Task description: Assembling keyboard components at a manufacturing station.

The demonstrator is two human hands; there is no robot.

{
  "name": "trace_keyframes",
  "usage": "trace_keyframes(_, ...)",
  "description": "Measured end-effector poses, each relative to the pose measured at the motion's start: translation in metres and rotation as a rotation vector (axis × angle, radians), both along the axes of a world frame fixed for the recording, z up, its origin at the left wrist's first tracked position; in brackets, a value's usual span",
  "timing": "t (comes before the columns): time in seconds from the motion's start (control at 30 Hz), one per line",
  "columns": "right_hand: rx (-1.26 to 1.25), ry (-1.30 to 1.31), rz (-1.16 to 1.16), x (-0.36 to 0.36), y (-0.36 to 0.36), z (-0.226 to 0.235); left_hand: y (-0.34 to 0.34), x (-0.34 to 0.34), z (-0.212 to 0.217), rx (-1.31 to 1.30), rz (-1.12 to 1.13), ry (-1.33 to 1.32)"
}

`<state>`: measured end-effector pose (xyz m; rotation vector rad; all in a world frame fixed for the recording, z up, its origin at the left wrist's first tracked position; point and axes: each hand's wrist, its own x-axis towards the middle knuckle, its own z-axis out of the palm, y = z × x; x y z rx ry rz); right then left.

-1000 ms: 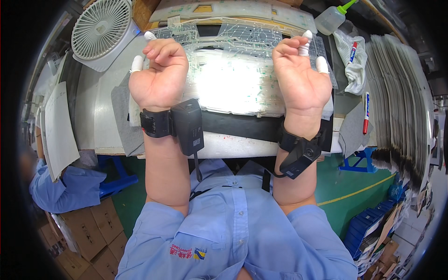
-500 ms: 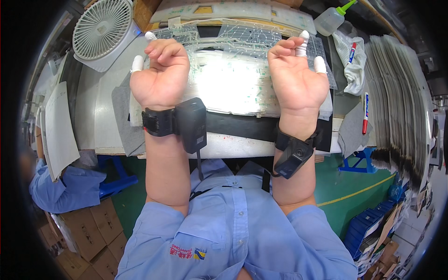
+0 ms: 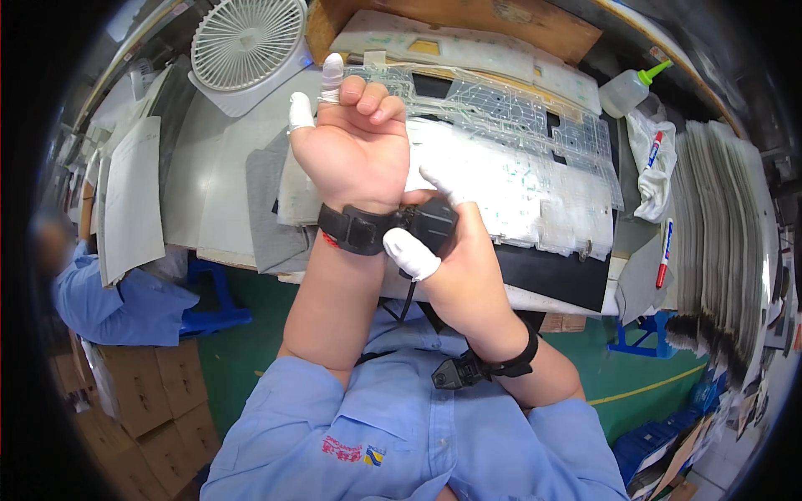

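My left hand (image 3: 355,159) is held palm up above the table, empty. Its thumb and index finger wear white finger cots and stand apart, while the other fingers curl loosely. A black strap (image 3: 359,230) circles the left wrist and carries a boxy black wrist camera (image 3: 433,225) with a cable hanging down. Reaching across from the right, my right hand (image 3: 469,280) has its white-capped thumb and index finger around that box; its other fingers are mostly hidden. A second black wrist camera (image 3: 455,373) sits on my right wrist. Behind the hands lies a stack of clear printed circuit sheets (image 3: 535,188).
A white fan (image 3: 249,46) stands at the back left. On the right are a squeeze bottle (image 3: 625,93) with a green nozzle, a white cloth (image 3: 656,184), a red-capped marker (image 3: 665,255) and a tall row of grey sheets (image 3: 710,242). Another person's blue sleeve (image 3: 125,305) shows at left.
My right hand has come from the right side across to the left wrist and taken hold of the black box there. The view has shifted, and my left hand remains raised palm up.
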<state>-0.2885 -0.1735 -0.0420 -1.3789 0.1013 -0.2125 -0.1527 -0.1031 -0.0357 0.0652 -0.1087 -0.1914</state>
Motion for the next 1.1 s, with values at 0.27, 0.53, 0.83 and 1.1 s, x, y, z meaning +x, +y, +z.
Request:
trace_keyframes(0.27, 0.238, -0.126, -0.325, 0.003, -0.008, -0.006, -0.031, -0.025, 0.005, 0.540, 0.133, -0.133)
trace_keyframes(0.53, 0.296, -0.203, -0.316, 0.005, -0.027, -0.005, -0.011, -0.062, 0.005, 1.232, -0.005, -0.762)
trace_keyframes(0.83, 0.387, -0.049, -0.410, 0.044, -0.073, 0.014, 0.038, -0.092, 0.017, 1.414, -0.373, -1.023)
trace_keyframes(1.1, 0.180, 0.033, -0.338, 0.059, -0.061, 0.019, -0.002, -0.068, -0.029, 1.629, -0.054, -0.635)
